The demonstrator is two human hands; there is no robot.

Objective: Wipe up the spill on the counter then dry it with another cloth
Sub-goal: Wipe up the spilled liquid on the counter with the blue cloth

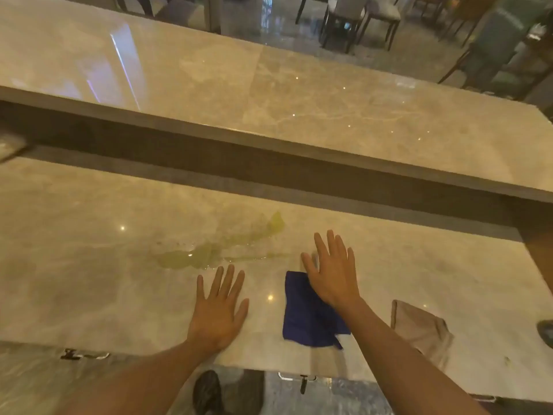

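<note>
A yellowish spill (209, 253) spreads across the beige marble counter (89, 280), with a thicker blob at its far right end. A folded dark blue cloth (308, 322) lies flat near the counter's front edge. My right hand (332, 271) hovers over the blue cloth's far corner, fingers spread, holding nothing. My left hand (218, 307) is open with fingers apart, just in front of the spill and left of the blue cloth. A beige cloth (422, 330) lies to the right of my right forearm.
A raised marble bar ledge (329, 115) runs behind the counter, above a dark step (269, 172). Chairs (359, 16) stand on the floor beyond. A dark object (546, 332) sits at the counter's right edge. Drawer handles (296, 377) show below the front edge.
</note>
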